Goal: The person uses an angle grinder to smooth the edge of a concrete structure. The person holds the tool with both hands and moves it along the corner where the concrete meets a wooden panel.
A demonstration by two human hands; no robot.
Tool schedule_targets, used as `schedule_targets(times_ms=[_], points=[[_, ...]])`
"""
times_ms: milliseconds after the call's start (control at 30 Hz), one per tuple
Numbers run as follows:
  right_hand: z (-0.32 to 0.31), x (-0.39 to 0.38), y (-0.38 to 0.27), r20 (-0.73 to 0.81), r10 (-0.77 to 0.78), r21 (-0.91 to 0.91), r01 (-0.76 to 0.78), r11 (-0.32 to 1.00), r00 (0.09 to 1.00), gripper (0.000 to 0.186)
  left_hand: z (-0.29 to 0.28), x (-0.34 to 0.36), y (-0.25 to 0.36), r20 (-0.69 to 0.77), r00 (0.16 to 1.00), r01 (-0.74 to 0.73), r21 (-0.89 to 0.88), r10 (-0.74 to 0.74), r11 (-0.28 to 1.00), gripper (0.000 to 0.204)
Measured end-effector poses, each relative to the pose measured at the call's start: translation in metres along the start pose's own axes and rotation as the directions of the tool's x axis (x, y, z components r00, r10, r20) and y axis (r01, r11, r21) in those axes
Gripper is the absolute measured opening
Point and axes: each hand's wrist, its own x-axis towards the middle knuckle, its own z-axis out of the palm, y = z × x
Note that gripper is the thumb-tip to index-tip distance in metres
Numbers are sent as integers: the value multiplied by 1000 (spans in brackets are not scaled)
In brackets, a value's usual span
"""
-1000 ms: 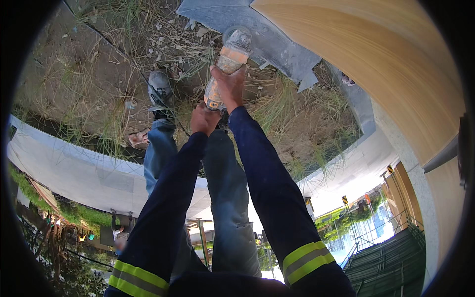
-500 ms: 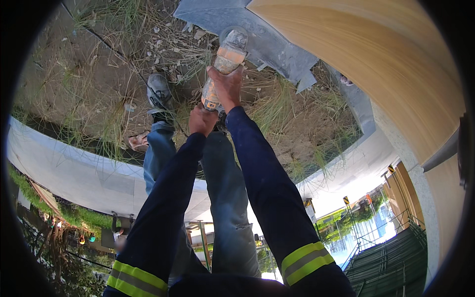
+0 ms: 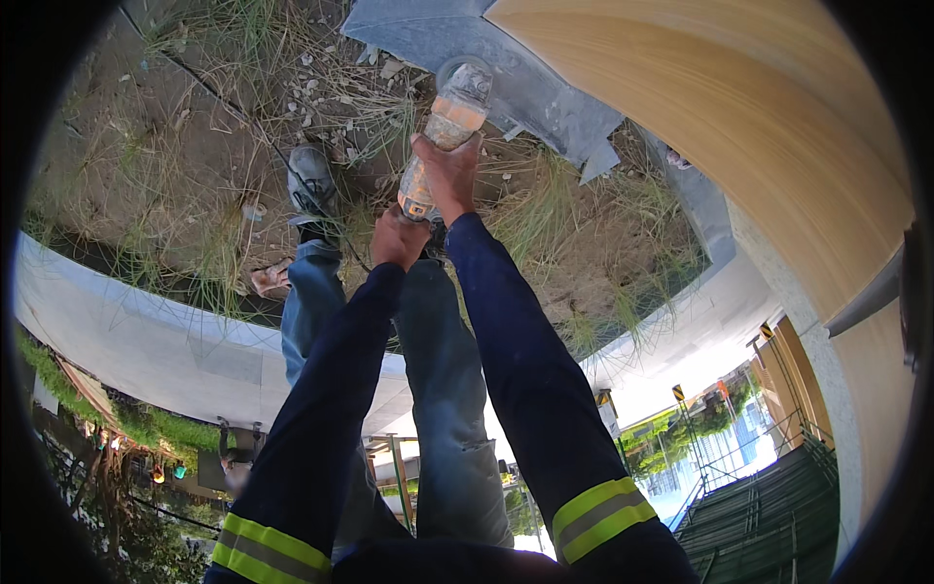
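Both my hands are closed around a dusty orange-and-grey angle grinder (image 3: 452, 121), its head pointing away from me. My left hand (image 3: 400, 237) grips the rear end. Further forward, my right hand (image 3: 449, 173) wraps the body, thumb lying over its left side. At the far end, the round disc or guard (image 3: 461, 68) is over or against the edge of a grey stone slab (image 3: 555, 102); whether it touches cannot be made out. A dark cord (image 3: 226, 100) runs from the upper left across the soil toward my left hand.
My left shoe (image 3: 310, 179) stands on soil strewn with dry grass and stone chips. A curved tan wall (image 3: 720, 88) rises at the right. Behind my feet runs a pale curved kerb (image 3: 195, 346). Green scaffolding (image 3: 769, 506) is at the lower right.
The grinder's head has shifted slightly right and toward me along the slab edge. My right hand has moved a little with it; both hands keep their hold.
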Motion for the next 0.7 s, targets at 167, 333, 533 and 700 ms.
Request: schedule_targets(times_ms=[167,333,533,700], points=[[17,7,-5,73,-32,-7,32,999,997,69,5,21,-17,-106,993,-57,-23,54,998,35],[15,18,-21,28,-24,62,22,998,999,64,13,30,-6,-97,989,-120,-117,109,986,35],[6,-5,6,-11,35,-57,-36,998,999,69,2,1,-15,-26,1000,9,14,-9,1000,36],[29,-12,3,67,7,-118,1,993,998,71,-5,13,-39,-100,995,-29,-68,22,997,39]])
